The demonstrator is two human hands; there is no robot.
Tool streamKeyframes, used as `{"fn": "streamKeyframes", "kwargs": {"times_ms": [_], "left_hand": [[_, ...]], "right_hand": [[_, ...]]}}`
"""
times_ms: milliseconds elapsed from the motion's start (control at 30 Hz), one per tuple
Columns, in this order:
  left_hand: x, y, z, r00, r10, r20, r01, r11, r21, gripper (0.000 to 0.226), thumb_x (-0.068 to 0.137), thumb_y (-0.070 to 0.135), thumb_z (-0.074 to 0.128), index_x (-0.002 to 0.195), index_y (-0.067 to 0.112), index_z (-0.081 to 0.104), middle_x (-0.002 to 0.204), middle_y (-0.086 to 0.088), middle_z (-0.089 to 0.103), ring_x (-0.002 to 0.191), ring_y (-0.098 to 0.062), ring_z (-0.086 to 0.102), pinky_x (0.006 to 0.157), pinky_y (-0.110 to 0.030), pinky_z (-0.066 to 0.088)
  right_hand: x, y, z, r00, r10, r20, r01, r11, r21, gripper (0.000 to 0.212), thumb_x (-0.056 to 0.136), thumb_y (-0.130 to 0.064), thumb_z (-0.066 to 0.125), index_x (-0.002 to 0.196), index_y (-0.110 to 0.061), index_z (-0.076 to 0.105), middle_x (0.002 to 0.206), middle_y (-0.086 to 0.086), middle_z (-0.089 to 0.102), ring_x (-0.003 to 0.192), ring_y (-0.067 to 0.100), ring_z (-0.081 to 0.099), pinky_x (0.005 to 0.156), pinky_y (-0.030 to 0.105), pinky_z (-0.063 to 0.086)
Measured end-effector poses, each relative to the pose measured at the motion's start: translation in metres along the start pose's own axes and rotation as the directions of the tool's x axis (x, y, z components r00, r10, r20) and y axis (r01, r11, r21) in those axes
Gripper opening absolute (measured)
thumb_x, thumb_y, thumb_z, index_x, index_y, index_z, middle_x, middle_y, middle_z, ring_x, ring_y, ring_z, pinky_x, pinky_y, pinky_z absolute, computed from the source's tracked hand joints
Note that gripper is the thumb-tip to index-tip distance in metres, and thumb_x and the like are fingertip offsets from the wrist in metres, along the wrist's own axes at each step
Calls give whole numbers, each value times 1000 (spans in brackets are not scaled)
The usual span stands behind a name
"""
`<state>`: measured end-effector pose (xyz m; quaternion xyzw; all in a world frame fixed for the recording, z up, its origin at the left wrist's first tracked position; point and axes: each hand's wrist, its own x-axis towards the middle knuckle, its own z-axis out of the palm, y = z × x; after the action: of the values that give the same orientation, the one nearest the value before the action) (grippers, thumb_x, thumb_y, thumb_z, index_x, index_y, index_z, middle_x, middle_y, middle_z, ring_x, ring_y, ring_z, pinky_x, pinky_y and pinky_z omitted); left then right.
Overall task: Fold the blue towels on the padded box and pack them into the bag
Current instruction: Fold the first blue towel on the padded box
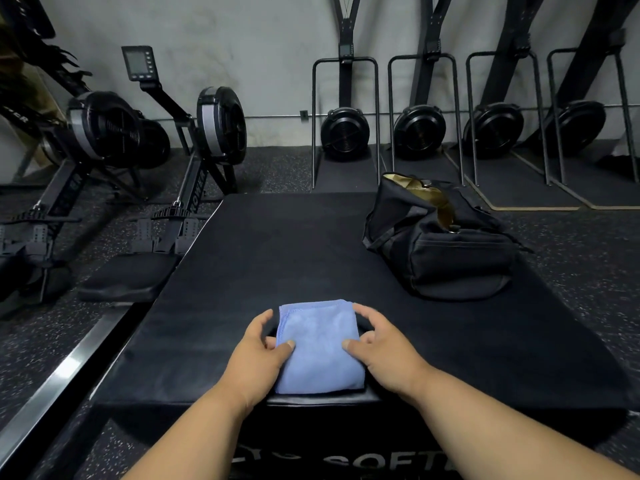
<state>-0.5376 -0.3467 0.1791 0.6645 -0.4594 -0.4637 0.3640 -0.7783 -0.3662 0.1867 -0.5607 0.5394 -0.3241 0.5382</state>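
Two bare hands frame a folded blue towel (pixel 320 348) near the front edge of a black padded box (pixel 277 244) in a gym. The left hand (pixel 258 355) sits against the towel's left side, thumb resting on top of the cloth and fingers curled loosely along its edge; the right hand (pixel 379 348) mirrors it on the right side, thumb on the cloth and fingers bent over the far corner. Whether the fingers have slipped under the towel to pinch it cannot be told; both look poised to lift.

The towel appears already folded into a compact rectangle, so the folding of this one looks finished and packing is what remains. No other blue towel shows on the box; whether any already lie inside the bag cannot be seen. The black bag (pixel 440 237) stands well apart, farther back on the right side of the box, its top open to show a tan lining.

Both forearms reach in from the bottom edge, angled inward toward the towel. Rowing machines (pixel 194 147) line the floor at left, and ski machines (pixel 346 133) stand against the back wall.
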Motion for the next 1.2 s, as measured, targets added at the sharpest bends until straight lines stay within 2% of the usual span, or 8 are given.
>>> {"fn": "streamKeyframes", "kwargs": {"times_ms": [233,400,667,800,933,1033,1100,1200], "left_hand": [[-26,-5,6,997,-2,-77,3,1000,11,68,95,26,73,153,36,39,93,5,77,87,-9,74,81,-26,52],[-49,-12,7,1000,-20,-19,20,1000,-5,78,92,35,79,156,38,34,93,-1,78,88,-9,76,85,-28,53],[-78,-23,6,999,-39,-24,36,995,-90,67,95,16,70,151,42,43,89,-10,74,89,-25,77,85,-35,59],[-89,-34,8,996,-57,-64,62,996,71,72,82,25,62,135,69,40,82,3,74,81,-21,74,95,-47,57],[-97,-37,13,983,77,-167,-27,959,282,62,84,26,63,129,62,41,83,10,72,80,-8,69,97,-41,50],[-97,-43,8,928,341,-151,-201,797,569,61,80,35,69,133,52,45,115,21,59,105,-4,54,103,-38,44],[-92,-52,6,877,480,11,-314,555,770,65,72,46,70,135,47,51,140,16,42,120,-15,44,104,-36,43],[-82,-63,6,832,512,215,-398,279,874,93,52,41,82,140,38,51,149,3,50,118,-26,57,91,-37,55]], "right_hand": [[-21,9,3,999,-10,32,12,997,-72,76,84,-34,77,144,-59,39,71,-3,60,65,8,60,68,32,54],[-39,20,3,996,-7,83,21,987,-158,91,82,-26,79,156,-49,30,73,-9,63,70,6,64,73,23,54],[-50,32,9,998,-7,61,18,983,-181,70,90,-25,71,149,-49,44,71,-9,57,73,4,57,89,27,53],[-51,46,15,999,-41,-15,33,932,-361,61,84,-36,66,140,-57,54,72,-18,60,100,11,57,111,34,42],[-57,47,18,994,-108,-19,84,855,-511,59,90,-38,61,146,-54,50,88,-14,63,116,7,42,107,25,25],[-65,43,17,982,-185,38,158,696,-700,72,87,-50,61,155,-48,39,103,-20,48,113,9,38,108,29,22],[-68,46,14,965,-246,96,216,525,-823,84,81,-59,64,158,-48,32,128,-15,38,120,13,36,110,32,22],[-64,54,13,946,-261,191,279,362,-889,91,83,-52,67,162,-42,23,165,-4,14,141,24,30,118,40,19]]}}
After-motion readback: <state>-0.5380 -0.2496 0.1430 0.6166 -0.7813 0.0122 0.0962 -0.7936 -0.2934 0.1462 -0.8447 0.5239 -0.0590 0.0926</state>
